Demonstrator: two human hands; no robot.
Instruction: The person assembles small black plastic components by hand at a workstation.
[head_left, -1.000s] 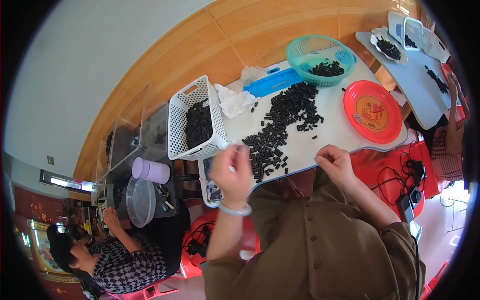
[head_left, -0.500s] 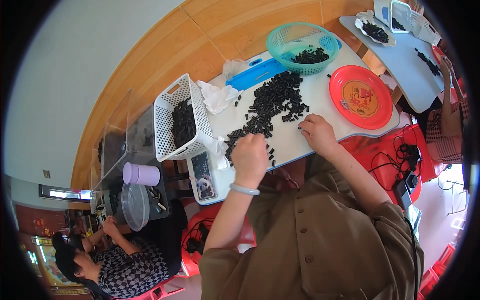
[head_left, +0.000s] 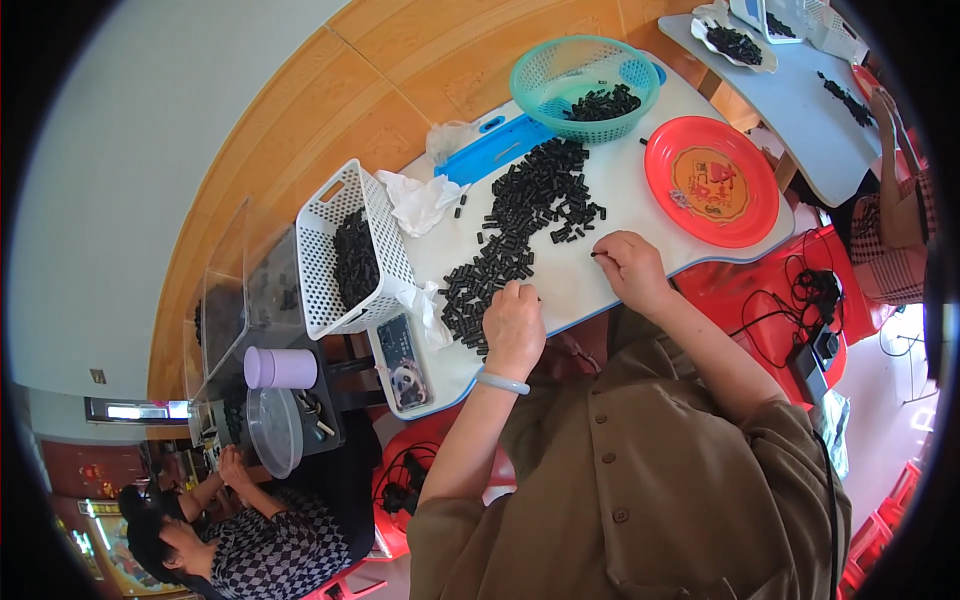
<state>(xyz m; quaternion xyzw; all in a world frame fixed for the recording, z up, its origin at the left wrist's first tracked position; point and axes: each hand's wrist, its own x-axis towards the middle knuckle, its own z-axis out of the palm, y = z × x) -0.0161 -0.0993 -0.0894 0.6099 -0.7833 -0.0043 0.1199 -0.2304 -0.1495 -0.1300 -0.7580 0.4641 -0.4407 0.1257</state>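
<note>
Small black cylindrical pieces [head_left: 520,215] lie heaped in a long pile across the white table [head_left: 590,280]. My right hand [head_left: 634,270] is to the right of the pile, closed in a pinch, with one small black piece [head_left: 598,254] showing at its fingertips. At the near end of the pile, my left hand [head_left: 514,328] is closed, fingers curled down by the table edge. Whatever it holds is hidden beneath the fingers. A pale bangle [head_left: 503,382] circles my left wrist.
A green colander [head_left: 530,85] and a white basket [head_left: 313,265] hold more black pieces. Around the pile are a red plate [head_left: 765,185], a blue tray [head_left: 480,155], crumpled tissue [head_left: 418,203] and a phone [head_left: 402,365]. Co-workers sit left [head_left: 270,530] and right [head_left: 895,235].
My left hand has moved slightly toward me and right, away from the pile's near pieces. My right hand stays pinched in about the same place. The whole view has shifted a little.
</note>
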